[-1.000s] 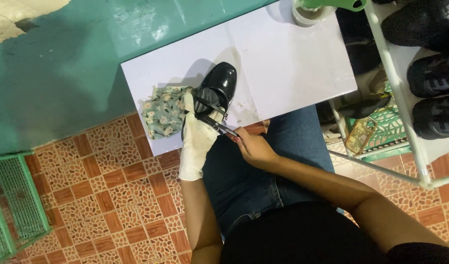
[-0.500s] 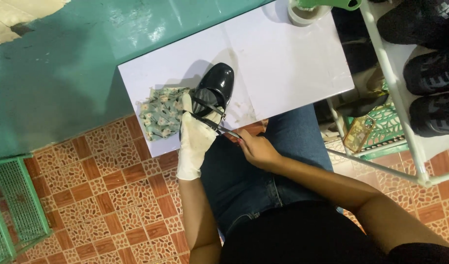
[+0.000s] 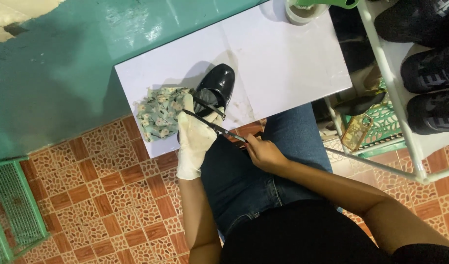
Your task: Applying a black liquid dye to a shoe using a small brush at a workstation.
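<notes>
White board (image 3: 283, 63) over my lap, teal wall, tiled floor. My gloved left hand (image 3: 195, 137) wraps closed around the glossy black shoe (image 3: 215, 90), steadying it. My right hand (image 3: 263, 154) pinches a thin brush (image 3: 214, 126) laid across it. 1 floral cloth (image 3: 158, 112) beside.

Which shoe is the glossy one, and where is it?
The black patent shoe on the white board, held by the gloved left hand. It shines; the black shoes on the rack at right are matte.
</notes>
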